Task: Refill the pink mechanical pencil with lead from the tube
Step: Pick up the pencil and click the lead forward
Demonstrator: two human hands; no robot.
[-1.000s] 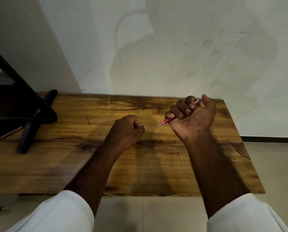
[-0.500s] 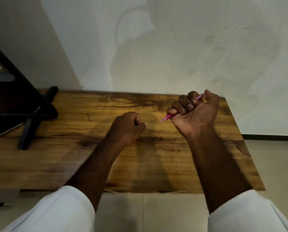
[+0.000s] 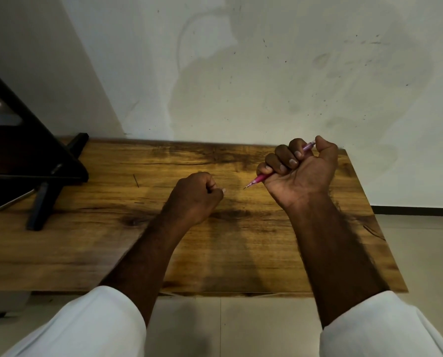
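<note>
Right hand: my view shows the right hand (image 3: pixel 300 173) raised palm-up over the wooden table (image 3: pixel 86 253), fingers wrapped round the pink mechanical pencil (image 3: pixel 260 178), thumb at its far end.
Pencil axis: it runs diagonally, with the cap end up and to the right by the thumb and the fine tip down and to the left, clear of the fist.
Left hand: the left hand (image 3: pixel 197 194) is curled into a loose fist, thumb pressed to forefinger as if pinching. A lead would be too thin to see here, so I cannot tell whether it holds one.
Key relation: the pencil tip aims straight at that pinch. The two are near but apart, with bare wood showing between them.
Lead tube: not in view.
Judgement: the next move looks like feeding lead in at the tip, so the pinch must travel along the pencil's own line. Any sideways drift risks snapping the lead.
Surroundings: a black stand (image 3: pixel 47 176) sits at the table's left end.
</note>
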